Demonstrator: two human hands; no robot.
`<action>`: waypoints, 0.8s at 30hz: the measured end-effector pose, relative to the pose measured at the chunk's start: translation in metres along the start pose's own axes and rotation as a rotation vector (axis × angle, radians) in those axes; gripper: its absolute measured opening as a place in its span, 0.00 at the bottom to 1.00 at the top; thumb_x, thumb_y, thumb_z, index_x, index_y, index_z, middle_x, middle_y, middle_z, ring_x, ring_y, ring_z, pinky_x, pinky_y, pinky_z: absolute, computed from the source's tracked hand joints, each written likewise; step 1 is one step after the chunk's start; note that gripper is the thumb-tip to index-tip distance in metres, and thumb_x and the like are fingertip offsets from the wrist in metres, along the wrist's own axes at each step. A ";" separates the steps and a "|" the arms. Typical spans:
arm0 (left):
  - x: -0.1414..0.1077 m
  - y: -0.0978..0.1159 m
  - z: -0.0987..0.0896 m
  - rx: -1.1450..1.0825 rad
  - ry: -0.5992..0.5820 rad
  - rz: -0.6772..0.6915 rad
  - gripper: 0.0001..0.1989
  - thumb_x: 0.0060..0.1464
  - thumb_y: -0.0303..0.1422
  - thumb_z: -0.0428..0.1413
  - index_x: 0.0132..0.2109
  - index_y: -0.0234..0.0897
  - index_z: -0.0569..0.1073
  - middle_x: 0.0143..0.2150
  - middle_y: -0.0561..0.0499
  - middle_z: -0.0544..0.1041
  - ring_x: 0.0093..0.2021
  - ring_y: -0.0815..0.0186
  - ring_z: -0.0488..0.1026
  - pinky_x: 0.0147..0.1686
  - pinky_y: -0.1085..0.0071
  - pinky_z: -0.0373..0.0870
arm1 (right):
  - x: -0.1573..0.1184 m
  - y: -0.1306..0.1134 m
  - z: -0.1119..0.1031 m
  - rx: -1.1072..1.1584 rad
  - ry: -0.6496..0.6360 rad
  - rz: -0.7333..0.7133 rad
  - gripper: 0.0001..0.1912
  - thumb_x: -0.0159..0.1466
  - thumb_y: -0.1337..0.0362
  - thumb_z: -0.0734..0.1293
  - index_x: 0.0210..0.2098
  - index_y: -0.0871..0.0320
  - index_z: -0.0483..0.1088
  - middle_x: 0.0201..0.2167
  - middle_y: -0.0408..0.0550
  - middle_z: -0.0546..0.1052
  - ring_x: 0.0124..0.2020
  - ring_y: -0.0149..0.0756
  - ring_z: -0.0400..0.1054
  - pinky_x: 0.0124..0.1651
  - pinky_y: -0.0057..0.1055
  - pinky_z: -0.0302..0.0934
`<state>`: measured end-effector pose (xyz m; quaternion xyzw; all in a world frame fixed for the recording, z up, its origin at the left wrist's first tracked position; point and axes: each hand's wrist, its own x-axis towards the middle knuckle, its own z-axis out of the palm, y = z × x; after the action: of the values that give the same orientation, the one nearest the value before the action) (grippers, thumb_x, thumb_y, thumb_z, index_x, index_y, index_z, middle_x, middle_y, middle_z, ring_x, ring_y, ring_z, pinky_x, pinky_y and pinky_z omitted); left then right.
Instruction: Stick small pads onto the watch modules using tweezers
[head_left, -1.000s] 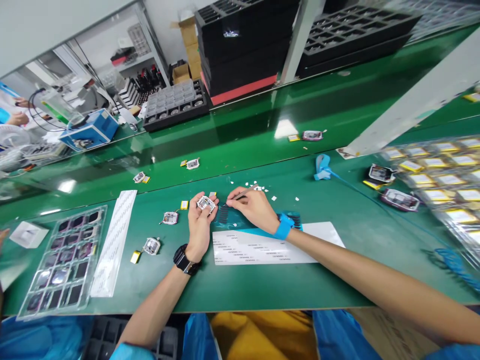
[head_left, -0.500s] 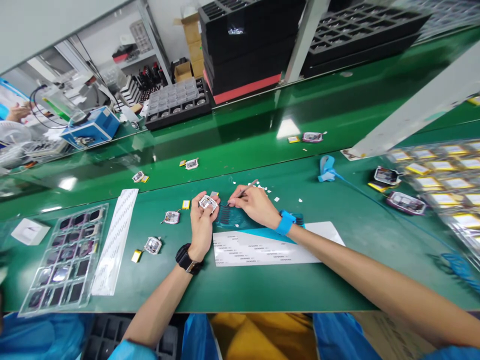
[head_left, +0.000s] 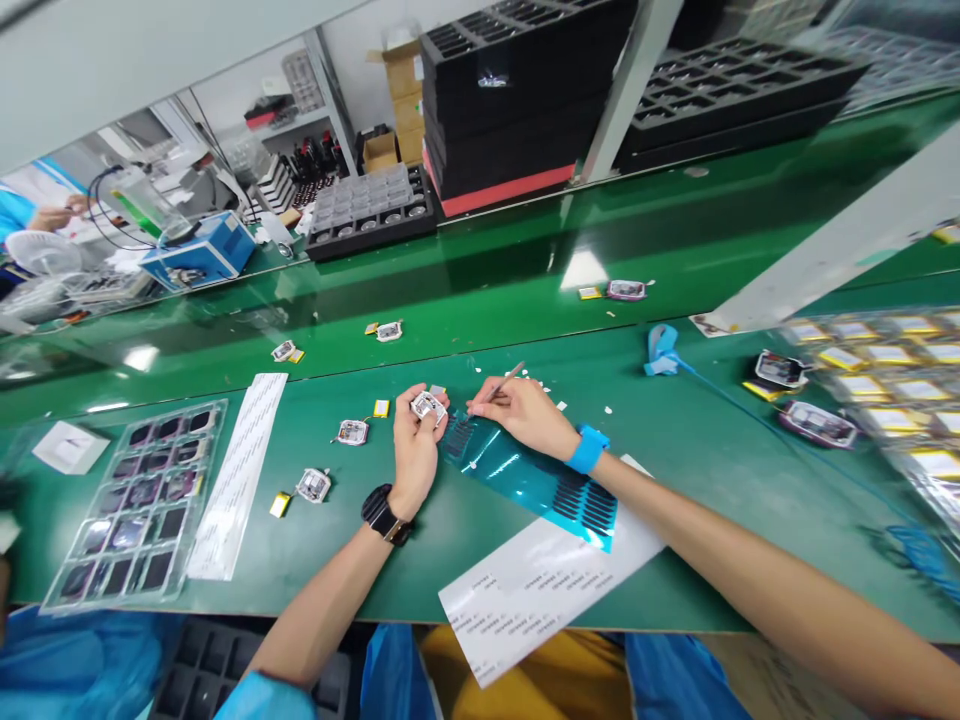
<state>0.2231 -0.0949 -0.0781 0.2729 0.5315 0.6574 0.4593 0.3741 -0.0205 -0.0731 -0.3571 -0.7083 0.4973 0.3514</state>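
My left hand holds a small white-rimmed watch case with its open inside facing up. In my right hand is a pair of slim tweezers, gripped like a pen. The tips point down at the left end of a glossy blue film sheet bearing rows of black strips. Whether a strip is caught in the tips is too small to tell. Under the film's right part lies a white printed paper sheet, slanted and overhanging the front table edge.
Other open watch cases with yellow batteries lie on the left. A clear tray of dark screens and a printed strip stand beyond. At right are a blue clip with cord and a battery tray.
The blue film has swung round, its right end coming towards me. The white paper has turned and slid over the front edge. Both hands keep their holds near the same place.
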 end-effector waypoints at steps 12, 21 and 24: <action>-0.002 -0.002 0.001 0.042 -0.005 0.052 0.15 0.54 0.27 0.55 0.49 0.39 0.66 0.46 0.46 0.79 0.46 0.65 0.78 0.47 0.69 0.72 | -0.027 0.004 0.028 0.079 0.142 0.059 0.16 0.62 0.49 0.67 0.32 0.56 0.70 0.28 0.48 0.78 0.30 0.41 0.79 0.33 0.34 0.75; 0.001 -0.001 0.001 0.046 -0.010 0.013 0.16 0.54 0.28 0.56 0.50 0.41 0.66 0.47 0.46 0.79 0.48 0.63 0.78 0.47 0.67 0.73 | -0.019 0.007 0.019 0.181 0.084 0.068 0.18 0.59 0.48 0.70 0.30 0.57 0.69 0.26 0.49 0.79 0.30 0.38 0.77 0.36 0.34 0.75; 0.002 0.004 -0.001 0.030 -0.031 -0.023 0.18 0.53 0.26 0.56 0.50 0.41 0.66 0.48 0.45 0.80 0.48 0.63 0.79 0.49 0.65 0.73 | -0.015 0.007 0.013 0.208 0.093 0.062 0.20 0.58 0.45 0.70 0.31 0.57 0.68 0.28 0.50 0.79 0.29 0.38 0.77 0.32 0.33 0.74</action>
<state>0.2199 -0.0933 -0.0754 0.2838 0.5372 0.6396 0.4710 0.3719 -0.0378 -0.0848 -0.3630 -0.6243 0.5619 0.4034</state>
